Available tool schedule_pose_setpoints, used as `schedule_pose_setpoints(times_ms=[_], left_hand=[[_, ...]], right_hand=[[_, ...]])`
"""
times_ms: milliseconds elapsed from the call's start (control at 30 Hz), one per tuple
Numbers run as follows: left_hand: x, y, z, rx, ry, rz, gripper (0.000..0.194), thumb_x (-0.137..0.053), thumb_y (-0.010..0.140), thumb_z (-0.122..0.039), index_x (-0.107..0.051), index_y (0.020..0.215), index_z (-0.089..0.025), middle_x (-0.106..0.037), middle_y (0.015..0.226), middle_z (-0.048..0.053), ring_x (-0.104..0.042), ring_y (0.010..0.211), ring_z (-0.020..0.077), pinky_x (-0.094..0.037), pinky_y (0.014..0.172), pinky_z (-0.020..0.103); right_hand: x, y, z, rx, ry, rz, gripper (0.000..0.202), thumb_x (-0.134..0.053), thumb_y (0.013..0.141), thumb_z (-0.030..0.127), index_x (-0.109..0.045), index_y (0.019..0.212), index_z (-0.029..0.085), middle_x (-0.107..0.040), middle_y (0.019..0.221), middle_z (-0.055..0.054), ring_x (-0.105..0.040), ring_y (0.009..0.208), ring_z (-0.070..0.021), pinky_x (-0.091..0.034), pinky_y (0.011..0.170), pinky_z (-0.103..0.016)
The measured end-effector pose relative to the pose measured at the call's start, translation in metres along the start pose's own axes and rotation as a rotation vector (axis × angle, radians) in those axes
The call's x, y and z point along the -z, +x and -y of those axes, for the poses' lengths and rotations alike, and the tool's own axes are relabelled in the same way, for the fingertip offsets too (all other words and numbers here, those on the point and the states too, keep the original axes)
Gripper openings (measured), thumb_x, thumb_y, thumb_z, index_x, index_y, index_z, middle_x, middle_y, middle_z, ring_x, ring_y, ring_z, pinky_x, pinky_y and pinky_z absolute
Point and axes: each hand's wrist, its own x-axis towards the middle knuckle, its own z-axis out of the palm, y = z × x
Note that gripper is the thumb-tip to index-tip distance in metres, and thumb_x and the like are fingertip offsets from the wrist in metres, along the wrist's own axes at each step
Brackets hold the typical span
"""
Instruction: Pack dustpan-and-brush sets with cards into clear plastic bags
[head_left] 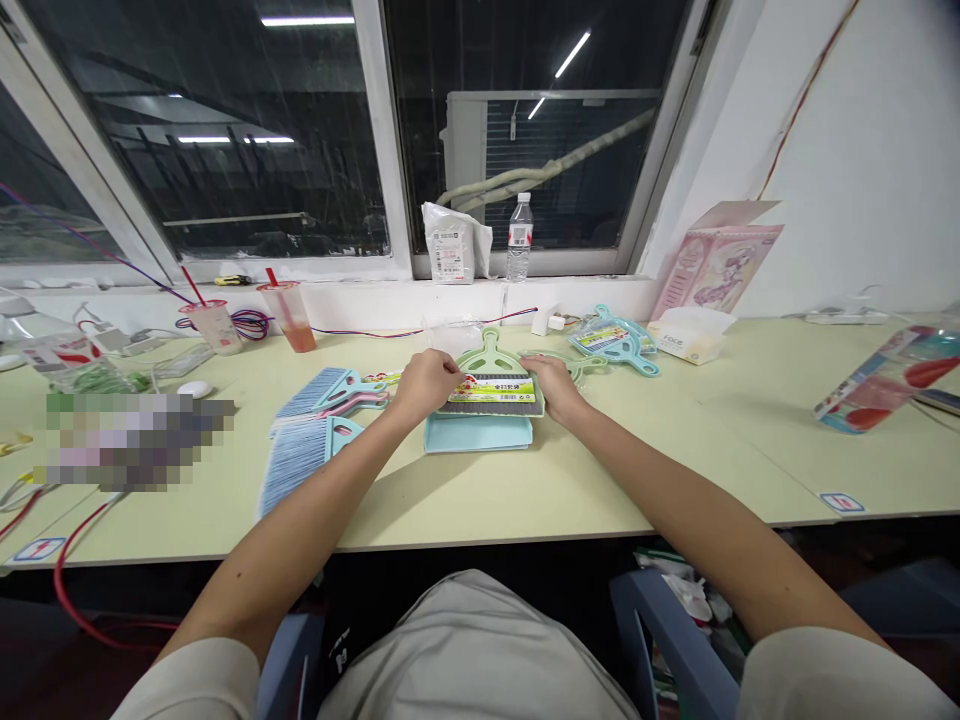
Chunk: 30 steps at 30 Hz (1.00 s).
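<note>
In the middle of the table is a light green dustpan (491, 357) with a grey-bristled brush (487, 408) lying in it and a yellow-green printed label (504, 389) across the front. My left hand (429, 384) is closed in a pinch at the label's left end. At the right edge, my right hand (553, 386) grips the dustpan, fingers behind its rim. A light blue dustpan (478, 434) sits just below, nearer to me. Left of my left hand lie blue-bristled brushes (300, 460) with blue and pink handles (356, 402).
More dustpan sets (615, 340) lie at the back right, near a tissue pack (691, 335). Two drink cups (291, 318) with straws stand back left, and a water bottle (519, 240) is on the sill. A large bottle (885, 380) leans at the right. Cables run along the left.
</note>
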Motion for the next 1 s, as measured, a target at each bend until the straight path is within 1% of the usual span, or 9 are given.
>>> schedule_pose_setpoints(times_ms=[133,300,367,433,533,767,867,933,1000], left_hand=[[0.002,-0.003,-0.002,0.003,0.05,-0.047,0.016,-0.071,0.081,-0.036,-0.077,0.083,-0.022,-0.076,0.09,0.008,-0.066,0.085,0.0235,-0.046,0.07,0.031],[0.003,0.0,0.002,-0.004,0.08,-0.138,0.031,-0.067,0.084,-0.043,-0.074,0.103,-0.019,-0.072,0.109,0.01,-0.065,0.1,0.025,-0.047,0.086,0.032],[0.002,0.001,0.005,0.017,0.015,-0.101,0.042,-0.067,0.084,-0.047,-0.069,0.115,-0.018,-0.07,0.116,0.012,-0.064,0.103,0.0253,-0.048,0.086,0.032],[0.0,0.002,0.006,0.066,-0.08,-0.016,0.056,-0.07,0.081,-0.052,-0.063,0.125,-0.018,-0.068,0.123,0.013,-0.065,0.104,0.0256,-0.048,0.083,0.031],[-0.003,0.002,0.006,0.145,-0.161,0.075,0.07,-0.074,0.076,-0.056,-0.057,0.132,-0.018,-0.067,0.126,0.015,-0.067,0.103,0.0262,-0.048,0.081,0.032],[-0.003,0.004,0.006,0.168,-0.235,0.074,0.057,-0.075,0.075,-0.051,-0.062,0.119,-0.018,-0.071,0.115,0.013,-0.068,0.096,0.0261,-0.047,0.075,0.031],[-0.002,0.003,0.007,0.168,-0.273,0.051,0.057,-0.072,0.078,-0.05,-0.06,0.123,-0.018,-0.071,0.113,0.012,-0.068,0.091,0.0249,-0.047,0.074,0.032],[-0.002,0.001,0.006,0.111,-0.286,0.033,0.061,-0.071,0.079,-0.047,-0.055,0.131,-0.02,-0.07,0.113,0.011,-0.067,0.092,0.0244,-0.048,0.077,0.033],[-0.003,-0.002,0.003,-0.013,-0.263,-0.007,0.059,-0.072,0.079,-0.044,-0.054,0.131,-0.023,-0.068,0.116,0.01,-0.065,0.102,0.0259,-0.049,0.084,0.036]], right_hand=[[-0.002,-0.003,0.003,-0.029,0.04,-0.021,0.025,-0.08,0.057,0.032,-0.072,0.075,0.019,-0.071,0.078,-0.002,-0.068,0.081,-0.0235,-0.052,0.074,-0.034],[-0.004,-0.005,0.005,-0.057,0.086,-0.016,0.023,-0.081,0.057,0.03,-0.069,0.072,0.019,-0.069,0.073,-0.002,-0.069,0.079,-0.0243,-0.054,0.073,-0.034],[-0.004,-0.005,0.007,-0.085,0.099,-0.012,0.022,-0.08,0.057,0.028,-0.068,0.072,0.019,-0.069,0.071,-0.002,-0.07,0.079,-0.0245,-0.054,0.072,-0.034],[-0.005,-0.007,0.009,-0.106,0.109,-0.005,0.02,-0.079,0.057,0.026,-0.067,0.071,0.019,-0.069,0.07,-0.002,-0.07,0.08,-0.0245,-0.055,0.072,-0.033],[-0.006,-0.01,0.011,-0.115,0.12,-0.001,0.02,-0.079,0.056,0.025,-0.067,0.071,0.018,-0.069,0.07,-0.002,-0.07,0.08,-0.0239,-0.055,0.072,-0.032],[-0.008,-0.012,0.011,-0.103,0.13,0.001,0.02,-0.079,0.058,0.026,-0.068,0.073,0.018,-0.068,0.07,-0.001,-0.069,0.077,-0.023,-0.054,0.07,-0.031],[-0.009,-0.012,0.012,-0.104,0.123,0.002,0.018,-0.077,0.06,0.025,-0.066,0.073,0.018,-0.068,0.07,-0.001,-0.07,0.077,-0.0226,-0.054,0.071,-0.031],[-0.009,-0.013,0.012,-0.108,0.117,0.003,0.017,-0.076,0.061,0.025,-0.066,0.073,0.018,-0.068,0.07,-0.001,-0.07,0.077,-0.0227,-0.054,0.071,-0.031],[-0.01,-0.014,0.013,-0.109,0.12,0.0,0.017,-0.076,0.061,0.026,-0.067,0.074,0.018,-0.068,0.07,-0.001,-0.069,0.077,-0.0228,-0.054,0.07,-0.031]])
